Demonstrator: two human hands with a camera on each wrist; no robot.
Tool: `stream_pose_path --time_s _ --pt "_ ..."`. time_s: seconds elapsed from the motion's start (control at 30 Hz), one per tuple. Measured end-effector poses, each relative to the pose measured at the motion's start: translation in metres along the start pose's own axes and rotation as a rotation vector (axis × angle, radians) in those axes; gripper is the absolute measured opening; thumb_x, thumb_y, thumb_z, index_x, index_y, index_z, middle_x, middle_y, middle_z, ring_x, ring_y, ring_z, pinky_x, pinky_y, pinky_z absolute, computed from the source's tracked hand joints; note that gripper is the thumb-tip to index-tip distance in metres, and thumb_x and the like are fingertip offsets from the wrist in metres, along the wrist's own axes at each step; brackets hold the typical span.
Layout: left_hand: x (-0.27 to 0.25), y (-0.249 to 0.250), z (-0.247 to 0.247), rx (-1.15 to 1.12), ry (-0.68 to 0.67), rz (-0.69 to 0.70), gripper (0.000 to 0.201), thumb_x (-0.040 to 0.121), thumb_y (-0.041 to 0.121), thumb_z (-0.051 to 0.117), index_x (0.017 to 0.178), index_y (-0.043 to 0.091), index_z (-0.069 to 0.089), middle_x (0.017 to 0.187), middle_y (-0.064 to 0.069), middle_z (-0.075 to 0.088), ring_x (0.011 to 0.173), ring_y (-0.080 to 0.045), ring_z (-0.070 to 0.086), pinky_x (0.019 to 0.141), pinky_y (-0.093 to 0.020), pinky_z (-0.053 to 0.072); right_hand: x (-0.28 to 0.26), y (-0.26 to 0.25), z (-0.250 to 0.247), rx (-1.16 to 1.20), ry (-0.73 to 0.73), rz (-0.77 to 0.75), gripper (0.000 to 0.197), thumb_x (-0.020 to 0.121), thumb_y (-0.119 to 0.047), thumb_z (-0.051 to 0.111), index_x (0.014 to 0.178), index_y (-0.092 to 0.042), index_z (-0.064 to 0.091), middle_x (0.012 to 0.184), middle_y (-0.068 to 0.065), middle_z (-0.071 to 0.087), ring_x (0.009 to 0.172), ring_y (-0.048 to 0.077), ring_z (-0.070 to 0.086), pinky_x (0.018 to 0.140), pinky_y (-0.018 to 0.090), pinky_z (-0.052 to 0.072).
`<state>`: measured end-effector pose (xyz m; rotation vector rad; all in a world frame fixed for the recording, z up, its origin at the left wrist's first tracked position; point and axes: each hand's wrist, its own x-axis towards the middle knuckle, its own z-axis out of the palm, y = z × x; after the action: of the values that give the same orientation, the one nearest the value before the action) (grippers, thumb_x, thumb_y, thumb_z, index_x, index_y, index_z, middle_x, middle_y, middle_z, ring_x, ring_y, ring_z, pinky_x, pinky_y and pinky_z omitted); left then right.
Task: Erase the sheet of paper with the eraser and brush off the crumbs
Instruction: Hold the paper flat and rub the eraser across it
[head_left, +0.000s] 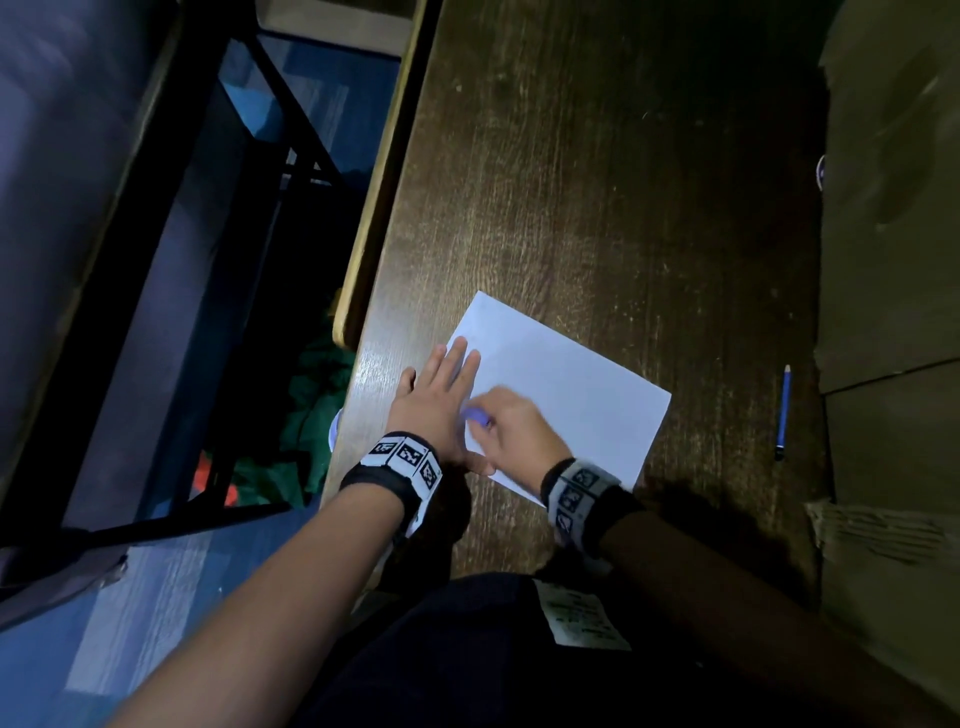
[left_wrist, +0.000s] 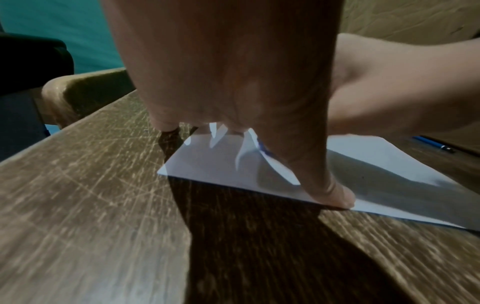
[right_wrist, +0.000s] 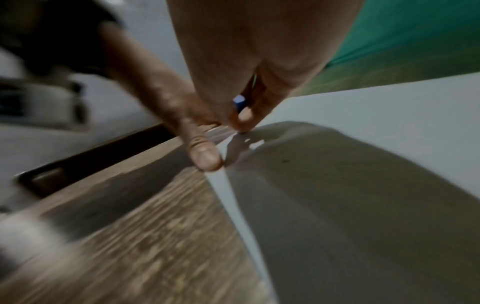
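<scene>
A white sheet of paper lies on the dark wooden desk. My left hand lies flat with straight fingers on the sheet's left edge, and its thumb presses the near edge. My right hand is curled round a small blue-white eraser, which it holds down on the paper right beside the left hand. In the right wrist view the eraser shows as a blue block between the fingers, above the paper. The eraser's contact with the sheet is hidden by the fingers.
A blue pencil lies on the desk to the right of the sheet. A cardboard box fills the desk's right side. The desk's left edge drops to the floor, where a black chair frame stands.
</scene>
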<state>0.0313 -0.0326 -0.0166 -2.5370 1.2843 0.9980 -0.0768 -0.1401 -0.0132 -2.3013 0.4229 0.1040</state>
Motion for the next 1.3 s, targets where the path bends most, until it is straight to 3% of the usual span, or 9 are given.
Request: stream_pose_path --time_s 0.07,0.2,0.4,0.5,0.57,0.73,0.9,1.1,1.3 --pt "0.0 0.0 -0.001 0.005 -0.004 -0.002 0.151 0.062 0.084 0.073 0.159 0.02 -0.024 0.164 0.001 -0.035 0.154 -0.023 -0.024 0.124 -0.053 0.001 0.005 0.004 -0.013 -0.015 -0.05 -0.043 0.014 0.093 -0.012 0.059 0.102 -0.008 0.069 0.096 0.01 0.064 0.09 0.023 0.06 0.085 0.029 0.045" --pt "-0.003 0.0 -0.002 -0.021 -0.011 0.006 0.152 0.061 0.085 0.073 0.159 0.022 -0.025 0.164 0.003 -0.035 0.154 -0.021 -0.024 0.124 -0.051 -0.001 0.044 0.035 -0.035 -0.031 0.371 0.297 0.018 0.092 -0.016 0.059 0.105 -0.009 0.07 0.105 0.01 0.066 0.098 0.026 0.062 0.09 0.033 0.049" --pt "0.001 -0.001 0.0 0.011 -0.016 -0.005 0.154 0.059 0.09 0.069 0.157 0.02 -0.027 0.162 0.002 -0.038 0.153 -0.021 -0.027 0.126 -0.055 0.003 0.011 0.01 -0.018 -0.01 -0.094 -0.061 0.012 0.094 -0.015 0.059 0.096 -0.009 0.069 0.089 0.004 0.062 0.084 0.018 0.058 0.082 0.03 0.046" --pt "-0.001 -0.001 -0.002 -0.021 -0.027 0.003 0.153 0.059 0.087 0.071 0.158 0.022 -0.026 0.163 0.004 -0.037 0.153 -0.02 -0.026 0.124 -0.052 0.0 0.04 0.031 -0.036 -0.008 0.237 0.149 0.013 0.093 -0.014 0.06 0.098 -0.007 0.07 0.096 0.008 0.065 0.09 0.022 0.061 0.087 0.034 0.049" --pt "-0.002 -0.001 -0.001 -0.026 -0.019 0.005 0.153 0.059 0.087 0.071 0.158 0.022 -0.025 0.163 0.004 -0.037 0.153 -0.02 -0.025 0.124 -0.052 -0.001 0.038 0.033 -0.031 -0.017 0.334 0.185 0.015 0.092 -0.013 0.06 0.102 -0.006 0.07 0.1 0.01 0.066 0.093 0.025 0.062 0.089 0.036 0.05" --pt "0.0 -0.003 0.001 -0.03 -0.007 0.005 0.154 0.058 0.088 0.072 0.159 0.022 -0.025 0.163 0.004 -0.037 0.153 -0.02 -0.027 0.125 -0.053 0.001 0.0 0.014 -0.02 -0.058 -0.196 -0.121 0.01 0.094 -0.02 0.058 0.097 -0.015 0.067 0.091 0.0 0.06 0.084 0.016 0.057 0.08 0.023 0.043" --pt "-0.002 -0.001 -0.001 -0.029 -0.01 0.006 0.153 0.058 0.086 0.072 0.159 0.022 -0.024 0.163 0.004 -0.037 0.153 -0.02 -0.025 0.124 -0.053 0.0 0.041 0.036 -0.039 -0.053 0.258 0.059 0.014 0.092 -0.011 0.061 0.102 -0.006 0.07 0.096 0.008 0.065 0.091 0.022 0.062 0.086 0.022 0.044" --pt "0.001 -0.004 0.001 -0.021 -0.009 0.014 0.154 0.058 0.089 0.069 0.158 0.021 -0.026 0.163 0.003 -0.038 0.153 -0.021 -0.028 0.124 -0.053 -0.001 0.003 0.025 -0.031 -0.157 -0.284 -0.249 0.014 0.097 -0.025 0.052 0.095 -0.017 0.064 0.091 -0.001 0.06 0.085 0.015 0.056 0.083 0.031 0.046" --pt "0.0 -0.002 0.0 -0.02 0.0 0.008 0.153 0.059 0.086 0.072 0.159 0.021 -0.024 0.164 0.003 -0.035 0.154 -0.021 -0.025 0.124 -0.053 0.0 0.046 0.039 -0.038 -0.062 0.272 0.063 0.015 0.093 -0.013 0.06 0.103 -0.008 0.069 0.099 0.008 0.065 0.093 0.021 0.061 0.087 0.027 0.046"
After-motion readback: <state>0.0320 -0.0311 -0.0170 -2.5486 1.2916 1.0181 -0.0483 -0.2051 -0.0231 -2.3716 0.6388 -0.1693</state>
